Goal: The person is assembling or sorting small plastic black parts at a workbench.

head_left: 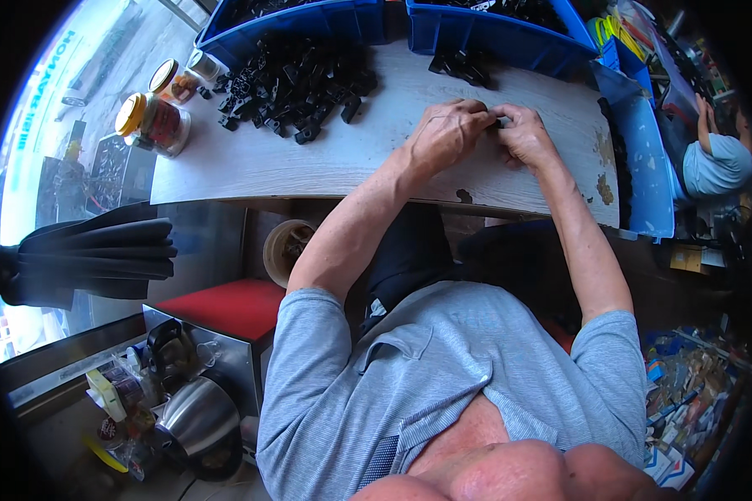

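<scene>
Your desk [292,163] carries two blue bins [493,37] along its far edge and a heap of black plastic parts [297,83] at far left. In front of you, your left hand [447,134] and right hand [522,134] meet, fingers of both pinched on one small black part [496,123] just above the desk. You look mid-assembly; next, I judge, comes a firm, aligned press

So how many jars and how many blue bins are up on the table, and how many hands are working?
Jars with lids: 3
Blue bins: 3
Hands working: 2, left hand and right hand, pinching a small black part
Total: 8
</scene>
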`<action>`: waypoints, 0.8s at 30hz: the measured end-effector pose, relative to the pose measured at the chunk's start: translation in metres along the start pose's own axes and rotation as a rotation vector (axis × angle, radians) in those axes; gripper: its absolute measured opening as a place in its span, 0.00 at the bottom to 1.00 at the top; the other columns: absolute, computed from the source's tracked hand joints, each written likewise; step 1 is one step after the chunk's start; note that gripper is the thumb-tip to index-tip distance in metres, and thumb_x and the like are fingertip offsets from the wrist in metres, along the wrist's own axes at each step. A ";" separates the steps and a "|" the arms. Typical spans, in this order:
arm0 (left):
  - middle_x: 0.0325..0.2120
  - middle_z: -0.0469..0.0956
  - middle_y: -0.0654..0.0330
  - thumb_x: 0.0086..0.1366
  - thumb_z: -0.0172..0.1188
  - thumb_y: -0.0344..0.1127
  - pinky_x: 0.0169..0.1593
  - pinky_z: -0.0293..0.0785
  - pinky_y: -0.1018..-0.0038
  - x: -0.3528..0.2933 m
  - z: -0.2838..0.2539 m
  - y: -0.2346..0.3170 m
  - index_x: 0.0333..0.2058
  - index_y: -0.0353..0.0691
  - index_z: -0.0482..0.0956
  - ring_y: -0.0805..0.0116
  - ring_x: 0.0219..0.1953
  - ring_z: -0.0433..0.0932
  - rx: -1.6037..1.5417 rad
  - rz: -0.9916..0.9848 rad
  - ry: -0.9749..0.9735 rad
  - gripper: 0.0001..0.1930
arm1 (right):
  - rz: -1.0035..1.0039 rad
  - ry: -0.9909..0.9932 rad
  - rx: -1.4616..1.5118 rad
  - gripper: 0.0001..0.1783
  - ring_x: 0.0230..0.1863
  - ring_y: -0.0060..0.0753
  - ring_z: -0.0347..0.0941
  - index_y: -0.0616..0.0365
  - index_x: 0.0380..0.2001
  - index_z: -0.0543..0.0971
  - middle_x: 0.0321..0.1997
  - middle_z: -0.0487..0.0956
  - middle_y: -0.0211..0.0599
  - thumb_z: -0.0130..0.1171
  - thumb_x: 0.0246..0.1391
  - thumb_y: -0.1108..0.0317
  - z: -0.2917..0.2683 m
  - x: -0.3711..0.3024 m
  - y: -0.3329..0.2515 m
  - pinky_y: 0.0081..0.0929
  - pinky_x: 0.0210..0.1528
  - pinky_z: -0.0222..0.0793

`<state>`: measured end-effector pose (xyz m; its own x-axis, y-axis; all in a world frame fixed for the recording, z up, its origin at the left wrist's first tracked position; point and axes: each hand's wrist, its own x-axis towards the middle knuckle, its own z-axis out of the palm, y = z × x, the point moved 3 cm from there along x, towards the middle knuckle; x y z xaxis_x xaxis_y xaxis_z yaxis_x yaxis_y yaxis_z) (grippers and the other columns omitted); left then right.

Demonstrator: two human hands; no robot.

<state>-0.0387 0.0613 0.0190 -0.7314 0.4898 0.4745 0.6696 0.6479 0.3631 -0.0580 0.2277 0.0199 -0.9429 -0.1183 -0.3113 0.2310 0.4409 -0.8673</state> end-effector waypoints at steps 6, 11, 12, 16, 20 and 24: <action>0.52 0.80 0.53 0.66 0.57 0.27 0.61 0.73 0.62 -0.018 -0.004 0.005 0.58 0.41 0.77 0.52 0.56 0.77 0.047 0.076 0.057 0.21 | -0.005 -0.009 -0.083 0.17 0.17 0.20 0.72 0.53 0.48 0.82 0.21 0.76 0.29 0.62 0.54 0.73 0.001 -0.004 -0.002 0.21 0.17 0.67; 0.52 0.79 0.51 0.66 0.57 0.27 0.63 0.69 0.58 -0.024 -0.004 0.012 0.56 0.41 0.78 0.49 0.59 0.75 0.065 0.058 0.124 0.20 | 0.013 -0.009 -0.114 0.17 0.16 0.20 0.71 0.55 0.48 0.82 0.21 0.76 0.29 0.65 0.54 0.70 0.002 -0.005 -0.005 0.21 0.16 0.68; 0.52 0.79 0.51 0.64 0.59 0.28 0.62 0.70 0.59 -0.025 -0.010 0.014 0.54 0.41 0.79 0.49 0.58 0.75 0.103 -0.003 0.163 0.19 | 0.011 0.003 -0.115 0.17 0.16 0.20 0.71 0.55 0.48 0.82 0.21 0.76 0.29 0.65 0.54 0.70 0.000 -0.005 -0.002 0.21 0.16 0.68; 0.49 0.80 0.55 0.58 0.66 0.30 0.54 0.75 0.61 -0.059 -0.051 -0.019 0.50 0.42 0.80 0.53 0.51 0.75 0.342 -0.262 0.466 0.20 | 0.009 0.028 0.059 0.25 0.13 0.20 0.69 0.61 0.51 0.77 0.15 0.71 0.26 0.71 0.51 0.66 -0.005 -0.009 -0.001 0.19 0.14 0.66; 0.49 0.80 0.58 0.58 0.65 0.29 0.51 0.76 0.61 -0.090 -0.073 -0.052 0.48 0.45 0.82 0.52 0.51 0.76 0.505 -0.578 0.309 0.17 | 0.016 0.064 0.240 0.29 0.15 0.22 0.75 0.63 0.54 0.74 0.14 0.72 0.26 0.71 0.51 0.63 -0.033 -0.005 0.012 0.20 0.18 0.76; 0.49 0.81 0.59 0.60 0.63 0.28 0.51 0.77 0.62 -0.096 -0.070 -0.060 0.46 0.45 0.83 0.54 0.50 0.78 0.468 -0.548 0.327 0.15 | 0.075 0.322 0.445 0.22 0.16 0.27 0.76 0.58 0.47 0.80 0.13 0.69 0.27 0.73 0.49 0.66 -0.079 0.011 0.029 0.30 0.22 0.82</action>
<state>0.0007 -0.0654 0.0081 -0.8174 -0.1195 0.5636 0.0476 0.9609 0.2728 -0.0802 0.3099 0.0218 -0.9295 0.2081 -0.3046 0.3136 0.0111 -0.9495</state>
